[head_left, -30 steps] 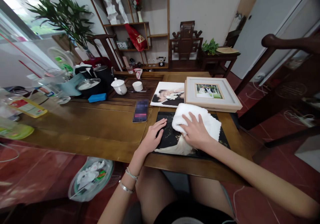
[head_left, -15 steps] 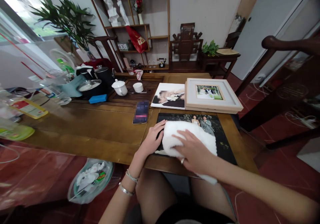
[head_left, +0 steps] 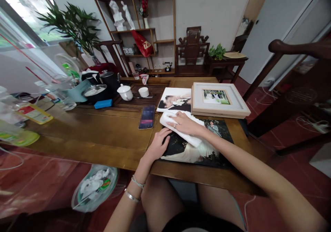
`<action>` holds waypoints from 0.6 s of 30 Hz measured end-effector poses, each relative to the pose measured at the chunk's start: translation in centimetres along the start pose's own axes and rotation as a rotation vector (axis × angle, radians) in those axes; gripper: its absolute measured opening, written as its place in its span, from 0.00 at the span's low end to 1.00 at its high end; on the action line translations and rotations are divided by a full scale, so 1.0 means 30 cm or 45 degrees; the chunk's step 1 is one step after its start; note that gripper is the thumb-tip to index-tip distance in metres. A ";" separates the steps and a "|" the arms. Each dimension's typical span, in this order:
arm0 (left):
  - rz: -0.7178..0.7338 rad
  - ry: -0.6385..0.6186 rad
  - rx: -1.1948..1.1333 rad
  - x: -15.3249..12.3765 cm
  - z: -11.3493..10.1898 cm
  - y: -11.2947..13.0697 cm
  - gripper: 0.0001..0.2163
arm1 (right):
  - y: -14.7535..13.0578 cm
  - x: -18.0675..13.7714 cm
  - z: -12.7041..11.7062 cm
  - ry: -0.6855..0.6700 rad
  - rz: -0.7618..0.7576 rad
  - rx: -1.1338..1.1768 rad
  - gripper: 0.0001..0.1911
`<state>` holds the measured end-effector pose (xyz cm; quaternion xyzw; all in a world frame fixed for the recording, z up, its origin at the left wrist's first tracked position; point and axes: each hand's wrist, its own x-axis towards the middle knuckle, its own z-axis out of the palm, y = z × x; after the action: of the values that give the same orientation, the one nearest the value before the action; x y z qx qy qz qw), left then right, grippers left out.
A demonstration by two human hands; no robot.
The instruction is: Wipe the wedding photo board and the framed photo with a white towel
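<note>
A dark wedding photo print (head_left: pixel 196 154) lies flat on the wooden table in front of me. Across its upper left part is a white towel (head_left: pixel 192 139), folded and fluffy. My right hand (head_left: pixel 184 123) presses on the towel with its fingers bent into it, a ring on one finger. At the print's left edge rests my left hand (head_left: pixel 159 144), fingers stretched out, holding nothing and close to the towel. The towel and my right forearm cover part of the pictured couple.
Behind the print are a white photo panel (head_left: pixel 173 99) and a stack of wooden picture frames (head_left: pixel 239 104). A phone (head_left: pixel 146 117), a white teapot (head_left: pixel 125 92), a white cup (head_left: pixel 143 92) and a blue block (head_left: pixel 102 103) are further left. A lined trash bin (head_left: pixel 113 183) stands on the floor.
My right hand and the towel have moved away from me and to the left, from the print's near part to its upper left. My left hand has stayed nearly in place.
</note>
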<state>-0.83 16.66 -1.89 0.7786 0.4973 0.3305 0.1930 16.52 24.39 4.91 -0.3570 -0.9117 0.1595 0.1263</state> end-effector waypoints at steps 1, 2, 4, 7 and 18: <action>0.000 -0.002 -0.004 0.000 -0.001 0.001 0.15 | 0.004 -0.018 0.000 0.007 -0.001 -0.001 0.23; 0.002 -0.001 -0.010 0.001 -0.002 0.002 0.15 | 0.010 -0.043 -0.001 0.018 0.002 -0.005 0.23; 0.014 -0.003 -0.028 0.001 -0.004 0.005 0.16 | 0.028 -0.112 -0.007 0.056 0.009 -0.037 0.22; 0.039 -0.018 -0.066 0.000 -0.007 0.009 0.16 | 0.062 -0.233 -0.020 0.131 0.023 -0.144 0.21; 0.044 -0.013 -0.073 -0.001 -0.002 0.006 0.16 | 0.079 -0.343 -0.016 0.187 0.213 -0.394 0.18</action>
<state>-0.76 16.54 -1.75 0.7828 0.4731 0.3441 0.2122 25.45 19.02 3.24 -0.4576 -0.8807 0.0009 0.1225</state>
